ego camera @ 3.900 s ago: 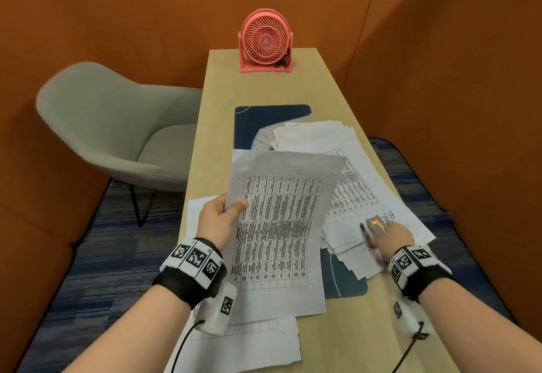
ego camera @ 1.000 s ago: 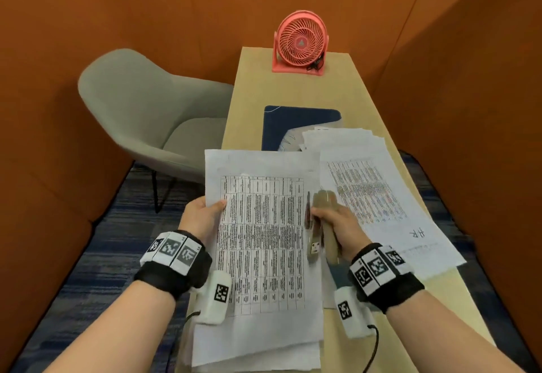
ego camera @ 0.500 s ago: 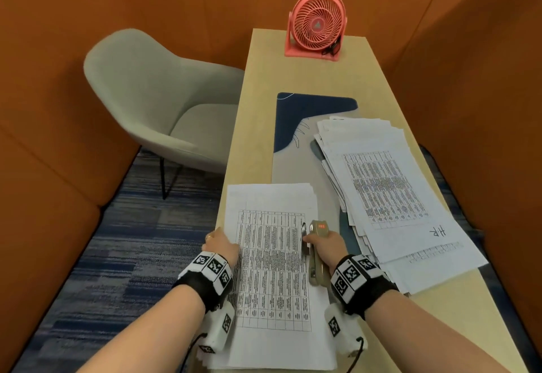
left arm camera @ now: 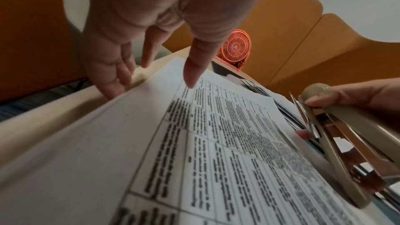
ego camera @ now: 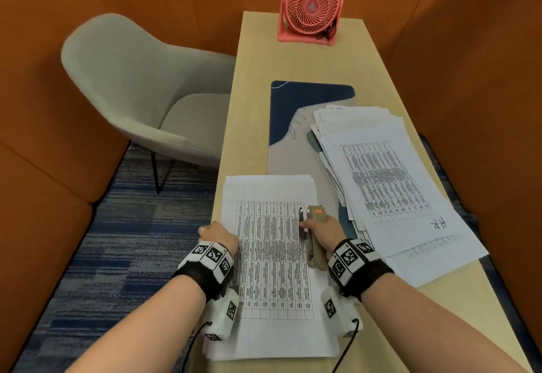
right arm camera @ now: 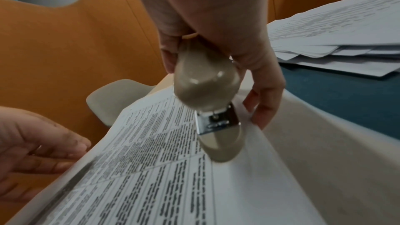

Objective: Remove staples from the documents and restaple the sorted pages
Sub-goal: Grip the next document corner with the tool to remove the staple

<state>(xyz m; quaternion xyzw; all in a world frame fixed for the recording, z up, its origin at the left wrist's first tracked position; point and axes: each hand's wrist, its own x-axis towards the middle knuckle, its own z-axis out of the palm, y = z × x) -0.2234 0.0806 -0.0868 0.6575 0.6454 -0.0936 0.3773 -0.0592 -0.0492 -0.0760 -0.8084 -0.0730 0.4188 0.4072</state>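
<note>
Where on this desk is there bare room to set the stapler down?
Bare wood lies between the pink fan and the desk mat. The mat's left part is open too, beyond the near stack and left of the fanned HR pile. The near end is crowded: left hand, right hand gripping the stapler, and papers.

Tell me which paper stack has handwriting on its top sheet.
The fanned stack on the right, beside the right hand holding the stapler: "HR" is handwritten below its printed table. The squared stack between the hands shows only print.
</note>
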